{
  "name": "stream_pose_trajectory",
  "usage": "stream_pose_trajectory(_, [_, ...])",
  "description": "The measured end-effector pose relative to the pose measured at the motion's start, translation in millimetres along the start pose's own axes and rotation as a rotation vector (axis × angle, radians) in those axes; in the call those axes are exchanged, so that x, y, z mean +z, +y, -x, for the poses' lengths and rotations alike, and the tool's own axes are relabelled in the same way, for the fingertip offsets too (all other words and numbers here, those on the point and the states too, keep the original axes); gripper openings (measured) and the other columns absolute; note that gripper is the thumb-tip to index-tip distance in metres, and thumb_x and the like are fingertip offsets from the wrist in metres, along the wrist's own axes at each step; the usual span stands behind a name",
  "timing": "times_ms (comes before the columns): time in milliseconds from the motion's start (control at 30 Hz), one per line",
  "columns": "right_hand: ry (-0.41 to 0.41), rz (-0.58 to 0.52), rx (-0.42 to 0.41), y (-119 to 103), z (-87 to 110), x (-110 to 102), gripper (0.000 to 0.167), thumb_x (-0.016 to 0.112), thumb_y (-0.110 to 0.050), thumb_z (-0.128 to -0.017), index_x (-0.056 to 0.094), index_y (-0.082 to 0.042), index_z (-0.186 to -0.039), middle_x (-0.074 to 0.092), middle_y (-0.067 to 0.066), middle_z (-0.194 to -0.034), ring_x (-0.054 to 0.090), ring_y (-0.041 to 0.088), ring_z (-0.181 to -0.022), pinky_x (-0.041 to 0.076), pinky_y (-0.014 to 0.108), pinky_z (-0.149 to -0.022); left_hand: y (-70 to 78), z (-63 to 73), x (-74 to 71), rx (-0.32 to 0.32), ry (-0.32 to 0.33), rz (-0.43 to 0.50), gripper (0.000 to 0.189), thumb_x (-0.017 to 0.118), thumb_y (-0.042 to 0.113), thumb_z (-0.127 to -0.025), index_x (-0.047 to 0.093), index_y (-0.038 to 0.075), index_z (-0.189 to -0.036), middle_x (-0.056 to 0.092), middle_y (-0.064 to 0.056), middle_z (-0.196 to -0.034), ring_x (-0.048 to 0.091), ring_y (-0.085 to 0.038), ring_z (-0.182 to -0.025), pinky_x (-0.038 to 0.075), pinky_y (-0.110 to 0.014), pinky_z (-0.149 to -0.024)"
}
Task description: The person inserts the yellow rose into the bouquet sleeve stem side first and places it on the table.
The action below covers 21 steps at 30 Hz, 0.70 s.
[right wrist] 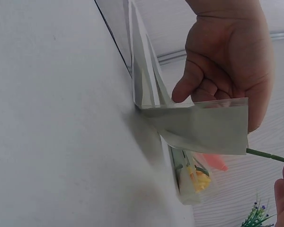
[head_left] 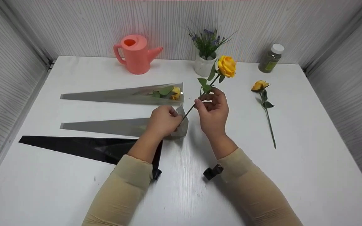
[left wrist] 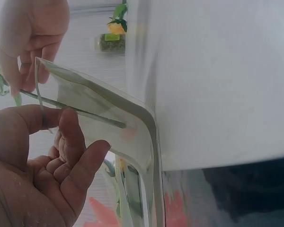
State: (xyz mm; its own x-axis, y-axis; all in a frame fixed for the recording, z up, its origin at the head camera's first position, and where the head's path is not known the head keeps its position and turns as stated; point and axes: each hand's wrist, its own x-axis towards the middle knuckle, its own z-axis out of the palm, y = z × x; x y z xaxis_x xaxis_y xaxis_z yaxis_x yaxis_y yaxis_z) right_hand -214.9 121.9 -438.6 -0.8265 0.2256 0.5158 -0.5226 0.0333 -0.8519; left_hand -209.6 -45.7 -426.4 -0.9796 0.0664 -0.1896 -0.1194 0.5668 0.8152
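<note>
My right hand (head_left: 214, 114) pinches the stem of a yellow artificial rose (head_left: 227, 66), its bloom tilted up and away over the table. The lower stem (left wrist: 92, 115) runs into the open mouth of a clear flower sleeve, its cut end visible through the film in the left wrist view. At that mouth my left hand (head_left: 162, 122) grips the edge of the sleeve (head_left: 115, 127), which stretches left along the table with its wide end lifted. In the right wrist view, the raised flap (right wrist: 203, 130) partly covers the left fingers.
Behind lies another clear sleeve (head_left: 112, 95) with a yellow rose inside. A black sleeve (head_left: 83, 147) is nearer, partly under the left forearm. To the right rests a loose rose (head_left: 260, 85). Along the back stand a pink watering can (head_left: 137, 58), a potted plant (head_left: 204, 64) and a jar (head_left: 270, 59).
</note>
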Motion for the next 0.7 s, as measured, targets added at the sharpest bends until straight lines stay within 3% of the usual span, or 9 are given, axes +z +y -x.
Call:
stream_pose_trajectory(533, [-0.030, -0.027, 0.062, 8.7, 9.7, -1.5, 0.034, 0.071, 0.011, -0.089, 0.057, 0.006, -0.120, 0.065, 0.012, -0.094, 0.069, 0.021, -0.074, 0.062, 0.033, -0.071, 1.4, 0.6, 0.3, 0.007, 0.004, 0.010, 0.015, 0.067, 0.021, -0.097, 0.069, 0.006, -0.094, 0.073, -0.004, -0.077, 0.068, -0.016, -0.067, 0.052, -0.031, -0.061])
stream_pose_trajectory(700, [0.000, -0.078, 0.104, 10.9, 11.4, -1.6, 0.032, 0.070, 0.013, -0.089, 0.057, 0.004, -0.116, 0.064, 0.013, -0.092, 0.068, 0.020, -0.070, 0.061, 0.030, -0.069, 1.6, 0.3, -0.1, 0.009, 0.001, 0.038, 0.015, 0.067, 0.020, -0.098, 0.068, 0.006, -0.093, 0.073, -0.005, -0.078, 0.068, -0.017, -0.068, 0.052, -0.031, -0.061])
